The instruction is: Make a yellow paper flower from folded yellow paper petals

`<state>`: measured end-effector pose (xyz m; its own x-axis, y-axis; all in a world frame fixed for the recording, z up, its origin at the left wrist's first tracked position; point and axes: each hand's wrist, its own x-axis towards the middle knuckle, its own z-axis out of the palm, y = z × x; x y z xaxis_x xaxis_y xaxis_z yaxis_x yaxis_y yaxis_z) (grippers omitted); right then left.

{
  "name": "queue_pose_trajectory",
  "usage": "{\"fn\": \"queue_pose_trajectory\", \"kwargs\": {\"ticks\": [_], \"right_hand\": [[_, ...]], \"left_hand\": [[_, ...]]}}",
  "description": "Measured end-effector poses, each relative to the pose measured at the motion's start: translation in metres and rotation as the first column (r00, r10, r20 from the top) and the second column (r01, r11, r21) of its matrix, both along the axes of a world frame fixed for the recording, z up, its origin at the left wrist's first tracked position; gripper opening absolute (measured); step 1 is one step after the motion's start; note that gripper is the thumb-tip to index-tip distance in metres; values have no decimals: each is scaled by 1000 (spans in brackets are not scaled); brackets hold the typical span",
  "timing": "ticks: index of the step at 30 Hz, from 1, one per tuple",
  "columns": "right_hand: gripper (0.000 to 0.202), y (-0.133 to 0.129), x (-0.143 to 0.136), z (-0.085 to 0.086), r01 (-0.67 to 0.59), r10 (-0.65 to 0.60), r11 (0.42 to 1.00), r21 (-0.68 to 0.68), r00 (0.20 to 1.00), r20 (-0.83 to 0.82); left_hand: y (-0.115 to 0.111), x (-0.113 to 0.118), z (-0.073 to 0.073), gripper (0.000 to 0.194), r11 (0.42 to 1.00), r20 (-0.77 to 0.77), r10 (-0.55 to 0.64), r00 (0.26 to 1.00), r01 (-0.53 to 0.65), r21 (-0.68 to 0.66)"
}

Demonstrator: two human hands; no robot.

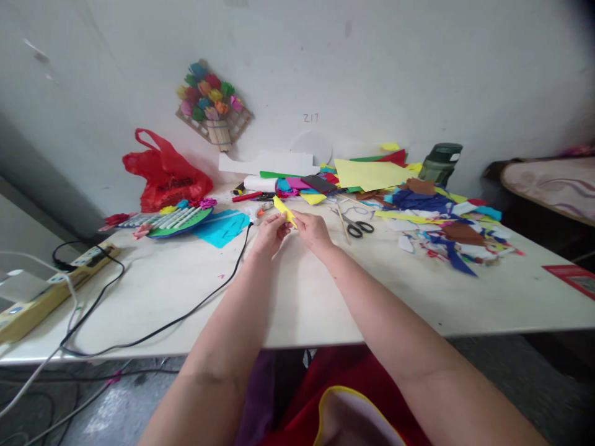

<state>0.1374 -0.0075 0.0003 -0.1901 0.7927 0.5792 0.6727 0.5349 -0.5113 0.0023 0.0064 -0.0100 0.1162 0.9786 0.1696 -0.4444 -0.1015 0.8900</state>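
Observation:
Between my two hands is a small folded yellow paper (pixel 283 209), held above the white table (pixel 297 297). My left hand (pixel 272 234) has its fingers pinched on the paper's lower left side. On the other side, my right hand (pixel 312 231) grips the paper's right edge, its fingers partly hidden. Scissors with black handles (pixel 360 229) lie just right of my right hand, beside a thin wooden stick (pixel 343 224). A glue gun (pixel 254 214) with a black cord rests left of the paper.
Blue paper (pixel 223 228), a flower-decorated green board (pixel 179 222) and a red bag (pixel 167 173) are at the left. Fabric and paper scraps (pixel 460 234) spread right, near a green bottle (pixel 441 164). A power strip (pixel 56 294) sits at the left edge.

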Motion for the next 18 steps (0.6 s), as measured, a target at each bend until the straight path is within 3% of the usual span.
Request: {"fn": "queue_pose_trajectory", "kwargs": {"ticks": [11,18], "right_hand": [[43,-13,-5,9,130,-124,992,8,925,360],[42,-21,-13,9,99,-113,993,57,925,364]], "left_hand": [[-4,7,0,22,994,99,38,994,-28,-101],[-4,10,-3,20,993,153,63,986,-46,-111]]}}
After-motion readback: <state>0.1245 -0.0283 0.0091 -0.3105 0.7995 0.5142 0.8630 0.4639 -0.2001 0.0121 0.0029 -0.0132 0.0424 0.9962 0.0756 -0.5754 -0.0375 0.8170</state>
